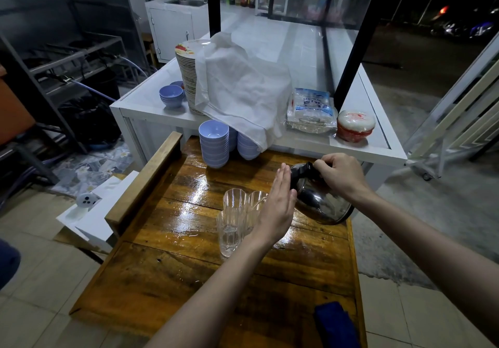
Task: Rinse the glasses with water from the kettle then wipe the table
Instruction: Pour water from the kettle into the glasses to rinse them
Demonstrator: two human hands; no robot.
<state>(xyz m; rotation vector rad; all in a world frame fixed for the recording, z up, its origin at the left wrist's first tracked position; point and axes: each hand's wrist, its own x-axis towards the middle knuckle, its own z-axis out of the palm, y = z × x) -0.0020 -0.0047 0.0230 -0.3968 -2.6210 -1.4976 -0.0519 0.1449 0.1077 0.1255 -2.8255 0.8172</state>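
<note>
A steel kettle [321, 199] with a black lid is tilted to the left over the wet wooden table [172, 274]. My right hand [341, 173] grips its black handle from above. My left hand [278, 207] is flat, fingers straight and together, its palm against the kettle's lid side. Three clear ribbed glasses stand upright in a cluster just left of that hand: a near glass [229, 235], a far left glass [234, 201], and a far right glass [256, 203] partly hidden by my hand. A folded blue cloth [336, 326] lies at the table's near right edge.
Two stacks of blue bowls [214, 143] stand at the table's far edge. Behind is a white counter [143, 104] with a plate stack under a white cloth [240, 91], more blue bowls, a plastic packet [312, 110] and a red-and-white container [356, 125]. A raised wooden rail runs along the table's left side.
</note>
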